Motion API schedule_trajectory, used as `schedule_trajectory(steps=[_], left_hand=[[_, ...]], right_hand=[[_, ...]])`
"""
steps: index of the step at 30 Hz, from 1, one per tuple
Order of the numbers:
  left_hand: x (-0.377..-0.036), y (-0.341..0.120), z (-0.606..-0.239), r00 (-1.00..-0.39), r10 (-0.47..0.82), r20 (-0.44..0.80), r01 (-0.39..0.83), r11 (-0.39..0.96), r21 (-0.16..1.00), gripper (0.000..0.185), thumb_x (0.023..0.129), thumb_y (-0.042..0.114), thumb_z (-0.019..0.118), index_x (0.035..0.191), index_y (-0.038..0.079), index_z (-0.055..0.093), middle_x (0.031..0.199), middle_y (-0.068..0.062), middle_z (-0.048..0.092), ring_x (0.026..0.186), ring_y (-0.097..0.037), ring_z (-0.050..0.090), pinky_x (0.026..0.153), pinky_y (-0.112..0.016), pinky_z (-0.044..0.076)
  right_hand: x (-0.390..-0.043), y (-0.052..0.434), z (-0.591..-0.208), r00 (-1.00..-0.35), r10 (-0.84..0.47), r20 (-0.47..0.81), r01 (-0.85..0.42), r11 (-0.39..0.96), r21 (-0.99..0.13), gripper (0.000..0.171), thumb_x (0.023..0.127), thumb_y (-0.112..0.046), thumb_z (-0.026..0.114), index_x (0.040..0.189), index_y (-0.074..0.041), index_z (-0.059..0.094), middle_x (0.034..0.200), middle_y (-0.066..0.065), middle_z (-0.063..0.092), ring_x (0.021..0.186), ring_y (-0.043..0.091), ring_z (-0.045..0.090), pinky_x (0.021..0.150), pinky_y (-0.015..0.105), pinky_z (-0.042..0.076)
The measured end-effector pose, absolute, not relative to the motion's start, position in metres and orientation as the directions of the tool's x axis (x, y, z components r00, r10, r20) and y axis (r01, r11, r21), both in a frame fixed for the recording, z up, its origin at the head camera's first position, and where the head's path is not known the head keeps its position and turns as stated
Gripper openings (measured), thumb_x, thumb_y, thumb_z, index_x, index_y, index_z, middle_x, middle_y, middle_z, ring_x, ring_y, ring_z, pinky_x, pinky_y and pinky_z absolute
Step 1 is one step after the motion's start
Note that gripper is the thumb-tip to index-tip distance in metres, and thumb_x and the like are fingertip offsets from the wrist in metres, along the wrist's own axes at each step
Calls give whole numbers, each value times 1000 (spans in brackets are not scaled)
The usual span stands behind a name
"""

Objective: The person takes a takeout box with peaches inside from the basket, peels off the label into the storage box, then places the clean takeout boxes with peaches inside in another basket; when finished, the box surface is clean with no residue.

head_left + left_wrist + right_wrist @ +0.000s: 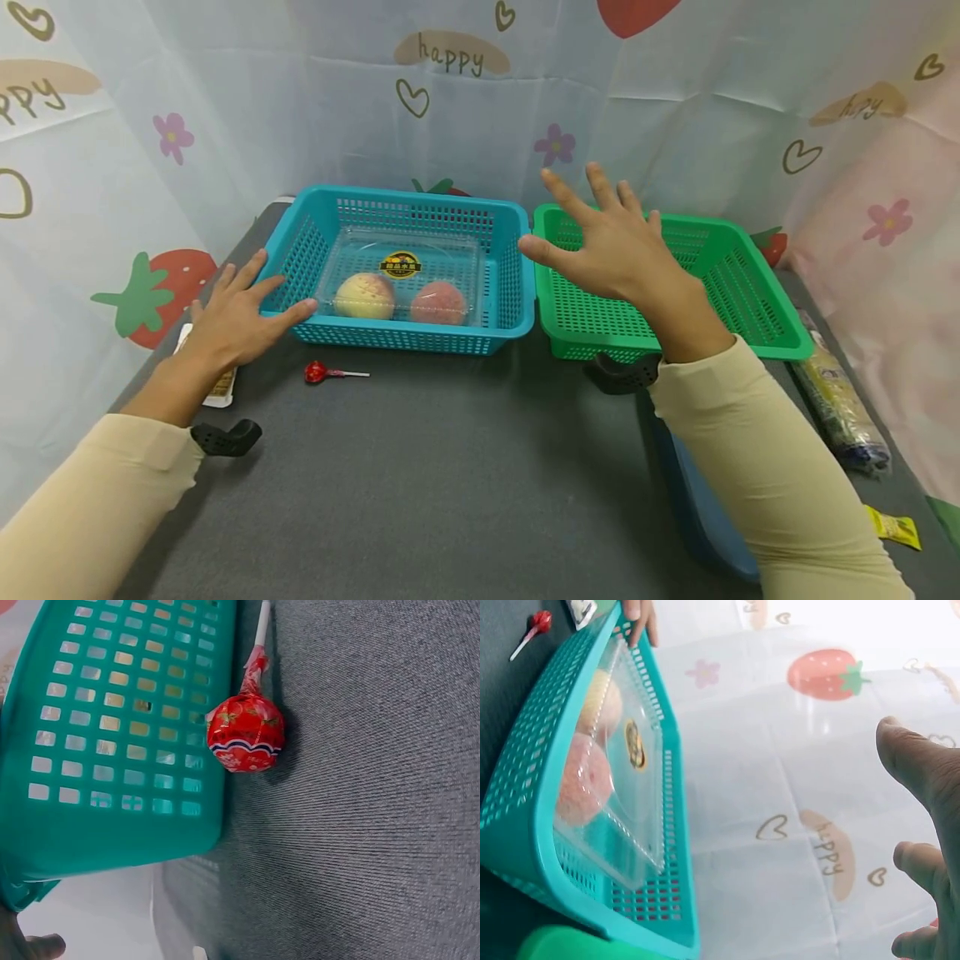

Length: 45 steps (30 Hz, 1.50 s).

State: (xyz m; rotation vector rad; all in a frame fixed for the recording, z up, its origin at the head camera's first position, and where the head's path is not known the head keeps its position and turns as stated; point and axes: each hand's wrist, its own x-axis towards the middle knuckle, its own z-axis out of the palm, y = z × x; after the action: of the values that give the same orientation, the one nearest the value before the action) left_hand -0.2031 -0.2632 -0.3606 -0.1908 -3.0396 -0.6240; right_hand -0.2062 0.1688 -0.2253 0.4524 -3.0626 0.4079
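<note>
Your left hand (pixel 238 315) lies flat, fingers straight, its tips touching the near left corner of the blue basket (pixel 507 275); nothing is gripped. Your right hand (pixel 611 242) hovers with fingers spread, empty too, above the seam between the blue basket and the green basket (pixel 750 287) touching its right side.

Progress, as a judgement: the clear fruit box (pixel 401 277) sits inside the blue basket, lid shut, with a pale fruit (pixel 364 297) and a pink fruit (pixel 438 303) in it. That box looks settled in place. The green basket holds nothing visible.

Relative to the blue basket: the fruit box is at its centre, to the right of your left fingertips and down-left of your right palm, apart from both. A red lollipop (pixel 318 372) lies on the desk (pixel 450 483) just in front of the basket's near wall, close to your left hand, untouched. A white packet (pixel 222 388) lies partly under your left wrist. A wrapped bundle (pixel 840 400) lies well to the right, beyond the green basket
</note>
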Motion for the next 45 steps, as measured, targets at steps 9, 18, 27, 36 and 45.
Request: schedule_trajectory(steps=[9, 18, 27, 36, 45], left_hand=[[-202, -262, -366, -990, 92, 104, 128, 890, 437, 90, 90, 65, 47, 143, -7, 38, 160, -15, 5, 142, -44, 0, 98, -76, 4], [-204, -261, -370, -989, 81, 125, 128, 889, 439, 89, 90, 63, 49, 142, -9, 39, 159, -15, 7, 141, -43, 10, 101, -71, 16], [-205, -262, -371, -991, 75, 114, 119, 879, 462, 91, 89, 64, 50, 143, -8, 38, 160, -13, 5, 139, -47, 14, 100, -71, 19], [-205, -262, -371, -991, 76, 108, 119, 872, 476, 91, 89, 63, 50, 144, -8, 36, 160, -14, 4, 138, -48, 15, 99, -71, 21], [-204, -262, -370, -991, 75, 114, 122, 865, 487, 90, 89, 62, 51, 143, -8, 36, 160, -11, 3, 138, -48, 17, 100, -70, 21]], right_hand=[[-218, 150, -236, -943, -330, 42, -327, 892, -311, 85, 85, -75, 42, 154, -42, 4, 160, 12, -5, 141, 45, 2, 104, 68, 11], [-232, 135, -256, -924, -383, -14, -333, 821, -465, 87, 85, -70, 51, 152, -46, 3, 160, 10, 0, 143, 39, 5, 104, 67, 16], [-240, 123, -274, -896, -444, -2, -370, 749, -550, 85, 88, -62, 55, 155, -39, 7, 159, 4, 15, 145, 27, 5, 107, 61, 17], [-248, 107, -292, -891, -452, -39, -344, 728, -593, 86, 89, -57, 58, 156, -33, 8, 159, 3, 17, 143, 27, 14, 107, 57, 23], [-255, 95, -307, -903, -411, -128, -260, 758, -599, 89, 87, -62, 57, 156, -34, 7, 157, 6, 22, 137, 34, 31, 103, 56, 32]])
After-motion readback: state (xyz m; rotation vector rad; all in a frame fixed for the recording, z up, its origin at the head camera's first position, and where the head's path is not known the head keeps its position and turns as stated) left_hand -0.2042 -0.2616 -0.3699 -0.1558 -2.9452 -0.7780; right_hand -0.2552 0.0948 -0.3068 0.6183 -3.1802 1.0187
